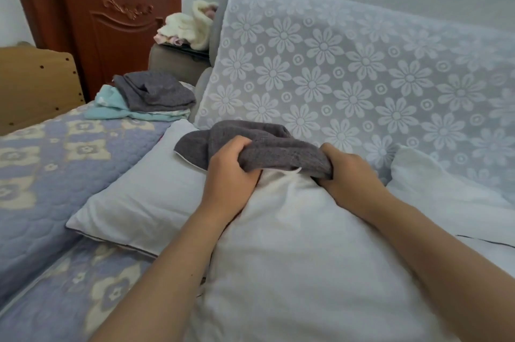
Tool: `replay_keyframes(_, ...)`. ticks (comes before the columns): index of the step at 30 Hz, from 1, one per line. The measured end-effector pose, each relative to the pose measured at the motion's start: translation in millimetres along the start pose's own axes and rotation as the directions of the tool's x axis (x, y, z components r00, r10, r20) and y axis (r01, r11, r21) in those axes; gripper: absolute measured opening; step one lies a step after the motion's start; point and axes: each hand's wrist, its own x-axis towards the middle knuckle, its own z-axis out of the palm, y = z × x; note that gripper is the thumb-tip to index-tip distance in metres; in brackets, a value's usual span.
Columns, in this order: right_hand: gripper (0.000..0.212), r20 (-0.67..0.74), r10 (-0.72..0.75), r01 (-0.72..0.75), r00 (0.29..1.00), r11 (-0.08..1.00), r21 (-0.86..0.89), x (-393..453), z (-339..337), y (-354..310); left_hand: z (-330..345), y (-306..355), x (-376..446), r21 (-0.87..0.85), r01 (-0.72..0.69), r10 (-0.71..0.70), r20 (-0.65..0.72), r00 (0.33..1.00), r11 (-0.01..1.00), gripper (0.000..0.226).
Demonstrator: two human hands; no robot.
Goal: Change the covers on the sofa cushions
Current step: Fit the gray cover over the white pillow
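Note:
A bare white cushion (306,258) stands in front of me on the sofa. A bunched grey cover (264,144) sits over its top edge. My left hand (231,171) grips the cover's left side, and my right hand (348,174) grips its right side. A second bare white cushion (145,191) lies flat to the left, and a third (434,188) leans at the right.
The sofa back (362,71) wears a white flowered lace cloth. The seat (50,163) has a lilac quilted cover. A folded grey and mint pile (147,99) lies at the seat's far end. Cream fabric (189,27) sits on the armrest, near a brown door (111,7).

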Motion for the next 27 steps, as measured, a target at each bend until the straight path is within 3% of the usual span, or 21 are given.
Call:
replay_keyframes(3, 0.037, 0.065, -0.089, 0.089, 0.994, 0.996, 0.009, -14.5, -2.9, -1.6, -14.7, -0.5, -22.2, 0.058, -0.128, 0.125, 0.054, 0.991, 0.990, 0.028)
replay_keyframes(6, 0.047, 0.029, -0.160, 0.158, 0.987, 0.987, 0.039, -24.6, -9.2, -6.8, -26.9, 7.2, -32.8, 0.110, -0.182, 0.168, 0.128, 0.977, 0.977, 0.041)
replay_keyframes(9, 0.041, -0.005, -0.179, 0.179, 0.984, 0.983, 0.031, -41.9, -22.9, -6.7, -28.4, 15.5, -30.9, 0.190, -0.245, 0.209, 0.191, 0.959, 0.951, 0.055)
replay_keyframes(12, 0.035, -0.007, -0.233, 0.231, 0.972, 0.967, -0.105, -67.7, -30.1, -4.0, -21.8, 8.8, -31.9, 0.377, -0.143, 0.023, 0.304, 0.952, 0.915, 0.067)
replay_keyframes(15, 0.030, 0.027, -0.342, 0.341, 0.939, 0.924, -0.171, -86.3, -27.8, -12.0, -15.9, -0.6, -37.7, 0.471, -0.053, -0.168, 0.415, 0.894, 0.881, 0.076)
replay_keyframes(18, 0.037, 0.007, -0.307, 0.305, 0.952, 0.940, -0.152, -86.3, -24.9, -9.3, -23.6, -3.3, -41.6, 0.417, 0.012, -0.183, 0.375, 0.909, 0.909, 0.070)
replay_keyframes(20, 0.050, -0.016, -0.212, 0.209, 0.977, 0.973, -0.102, -85.6, -18.0, -1.3, -34.1, -3.1, -46.0, 0.353, 0.041, -0.180, 0.372, 0.911, 0.935, 0.053)
replay_keyframes(23, 0.058, -0.070, -0.118, 0.113, 0.991, 0.992, -0.063, -89.7, -5.5, 0.8, -51.8, -4.1, -57.2, 0.373, -0.032, -0.155, 0.459, 0.875, 0.927, 0.036)
replay_keyframes(27, 0.039, -0.333, -0.103, 0.069, 0.937, 0.991, -0.114, -82.3, -3.4, -11.3, -76.9, -13.8, -76.8, 0.478, 0.040, -0.321, 0.522, 0.791, 0.877, 0.021)
